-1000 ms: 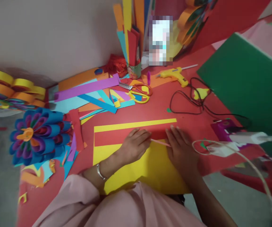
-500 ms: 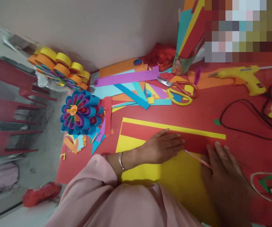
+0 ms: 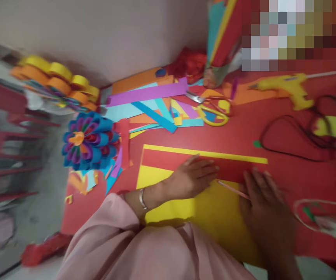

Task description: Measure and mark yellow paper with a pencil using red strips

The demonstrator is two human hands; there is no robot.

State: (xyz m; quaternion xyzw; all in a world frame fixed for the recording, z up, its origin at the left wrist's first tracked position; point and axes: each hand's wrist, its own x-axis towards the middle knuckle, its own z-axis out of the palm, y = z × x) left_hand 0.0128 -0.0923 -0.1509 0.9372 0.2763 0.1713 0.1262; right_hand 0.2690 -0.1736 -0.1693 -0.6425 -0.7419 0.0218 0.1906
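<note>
My left hand [image 3: 193, 175] lies flat, fingers stretched out, on a red paper strip [image 3: 168, 160] that covers part of a yellow sheet [image 3: 214, 210]. My right hand [image 3: 265, 210] rests on the same sheet to the right, its fingers closed round a thin pink pencil [image 3: 232, 188] whose tip points toward the left hand. A narrow band of yellow [image 3: 205, 154] shows beyond the red strip. The picture is smeared by motion.
Red table [image 3: 244, 136] against a pale wall. Loose coloured paper strips [image 3: 150, 103], orange-and-yellow scissors [image 3: 213, 112], a yellow glue gun [image 3: 287, 87] with black cable [image 3: 290, 128], a cup of paper strips [image 3: 214, 74]. Blue paper flower [image 3: 88, 142] and yellow-orange paper flower [image 3: 57, 83] at left; red chairs [image 3: 7, 136] beyond.
The view has swung left, then slightly right and blurred. Both hands keep their places on the red strip and yellow sheet, pencil still in the right hand.
</note>
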